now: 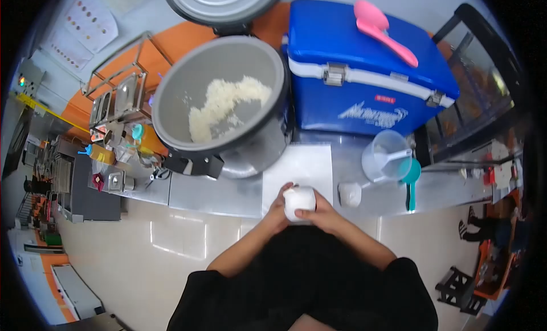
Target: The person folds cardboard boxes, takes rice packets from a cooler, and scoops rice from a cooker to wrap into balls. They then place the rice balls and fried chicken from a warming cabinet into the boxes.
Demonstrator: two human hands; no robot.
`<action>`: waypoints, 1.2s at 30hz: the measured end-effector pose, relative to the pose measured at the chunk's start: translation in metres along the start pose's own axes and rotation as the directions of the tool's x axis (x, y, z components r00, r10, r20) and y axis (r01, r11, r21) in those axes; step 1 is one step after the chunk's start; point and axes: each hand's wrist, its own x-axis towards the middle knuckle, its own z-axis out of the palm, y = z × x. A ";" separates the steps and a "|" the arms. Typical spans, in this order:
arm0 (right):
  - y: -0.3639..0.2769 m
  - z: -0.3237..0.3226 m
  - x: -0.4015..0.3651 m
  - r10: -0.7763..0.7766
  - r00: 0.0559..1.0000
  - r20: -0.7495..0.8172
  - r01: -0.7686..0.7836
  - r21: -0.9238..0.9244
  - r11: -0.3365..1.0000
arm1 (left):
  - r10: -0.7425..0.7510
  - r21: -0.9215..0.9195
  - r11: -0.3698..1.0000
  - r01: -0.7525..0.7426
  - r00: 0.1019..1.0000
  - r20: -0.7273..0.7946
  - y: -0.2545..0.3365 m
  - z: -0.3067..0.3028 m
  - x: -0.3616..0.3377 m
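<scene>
A rounded white bundle (299, 202), smooth like wrapped paper, sits between my two hands near the counter's front edge. My left hand (278, 212) is closed around its left side, and my right hand (323, 214) grips it from the right with the thumb across its lower front. What is inside the bundle does not show. Behind it, a white paper sheet (297, 165) lies on the steel counter. A second, smaller white bundle (350, 195) rests just right of the sheet. Farther back stands a large open rice cooker (171, 103) with cooked white rice (219, 106) in its pot.
A blue cooler box (347, 97) with a pink spoon (387, 37) on its lid stands behind. At right are a clear plastic jug (379, 168) and a teal scoop (411, 185). Sauce bottles (101, 153) and a metal rack (128, 94) occupy the left.
</scene>
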 end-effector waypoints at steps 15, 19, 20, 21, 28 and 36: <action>-0.026 0.001 0.036 0.144 0.986 0.082 -0.019 -0.809 0.588 | 0.224 0.375 0.896 -0.239 0.971 0.086 0.049 -0.002 -0.023; -0.190 0.051 0.051 -0.199 0.809 0.553 0.556 -0.830 -0.042 | 0.114 0.039 0.992 -0.116 0.992 0.054 0.045 -0.041 -0.029; -0.244 0.070 0.060 -0.290 0.795 0.533 0.518 -0.845 -0.134 | 0.111 0.010 0.994 -0.111 0.993 0.038 0.046 -0.051 -0.032; -0.286 0.087 0.075 -0.485 0.746 0.456 0.479 -0.874 -0.084 | 0.117 0.007 0.993 -0.117 0.993 0.024 0.048 -0.060 -0.035; -0.552 0.074 0.292 -0.935 0.354 -0.019 0.313 -0.940 0.137 | 0.303 -0.074 0.948 -0.308 0.950 -0.071 0.048 -0.117 -0.062; -0.564 0.102 0.303 -0.893 0.435 0.117 0.170 -0.984 -0.046 | 0.523 0.155 0.830 -0.536 0.844 0.118 0.122 -0.086 -0.107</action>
